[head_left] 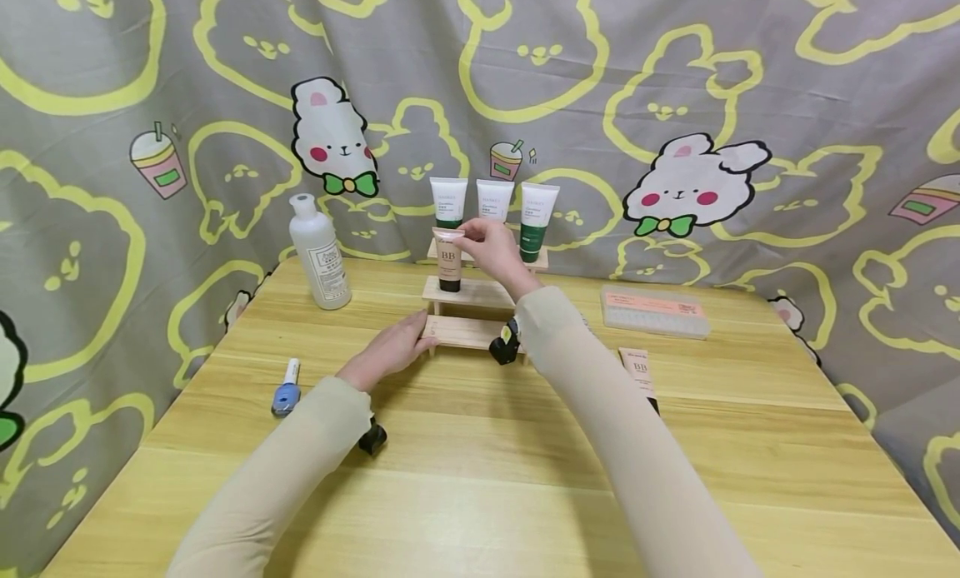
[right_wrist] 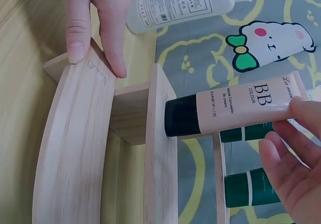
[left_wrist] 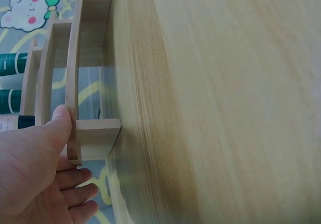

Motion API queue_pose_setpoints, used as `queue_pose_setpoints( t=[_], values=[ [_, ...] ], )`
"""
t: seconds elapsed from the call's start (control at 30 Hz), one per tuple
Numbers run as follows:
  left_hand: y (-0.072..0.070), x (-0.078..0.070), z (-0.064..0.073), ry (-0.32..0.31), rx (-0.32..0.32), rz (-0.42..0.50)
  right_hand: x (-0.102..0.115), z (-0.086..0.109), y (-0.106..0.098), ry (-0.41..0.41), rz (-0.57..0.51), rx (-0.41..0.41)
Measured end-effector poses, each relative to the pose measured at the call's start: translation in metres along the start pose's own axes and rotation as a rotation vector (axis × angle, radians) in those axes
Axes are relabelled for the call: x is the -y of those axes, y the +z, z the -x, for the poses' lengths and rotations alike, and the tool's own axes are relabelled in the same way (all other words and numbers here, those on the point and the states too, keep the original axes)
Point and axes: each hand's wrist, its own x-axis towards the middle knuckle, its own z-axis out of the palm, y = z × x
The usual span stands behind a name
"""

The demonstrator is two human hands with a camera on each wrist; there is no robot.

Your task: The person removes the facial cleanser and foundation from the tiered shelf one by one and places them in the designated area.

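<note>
My right hand (head_left: 491, 246) pinches the crimped top end of a beige BB cream tube (head_left: 448, 261). The tube stands upright, black cap down, at the left of the middle step of a small wooden tiered rack (head_left: 465, 330). At the rack's lowest step, my left hand (head_left: 393, 345) holds the left end, its thumb (left_wrist: 61, 123) on the board's edge and the other fingers around the end. Three white-and-green tubes (head_left: 538, 220) stand cap down on the top step; the right hand and BB tube partly cover two of them.
A white bottle (head_left: 321, 253) stands left of the rack, with a blue nail polish bottle (head_left: 287, 391) nearer the front. To the right are a clear flat box (head_left: 652, 311) with an orange label and another BB cream tube (head_left: 639, 374), lying partly behind the right sleeve. A patterned curtain hangs behind the table.
</note>
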Motion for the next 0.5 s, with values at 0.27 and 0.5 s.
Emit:
queue_pose_setpoints(
  t=[0.27, 0.5],
  values=[
    [0.0, -0.001, 0.0, 0.001, -0.002, 0.001, -0.001, 0.004, -0.003, -0.032, 0.01, -0.016],
    [0.002, 0.001, -0.001, 0.005, -0.007, -0.011, -0.004, 0.01, -0.016, -0.006, -0.029, -0.011]
  ],
)
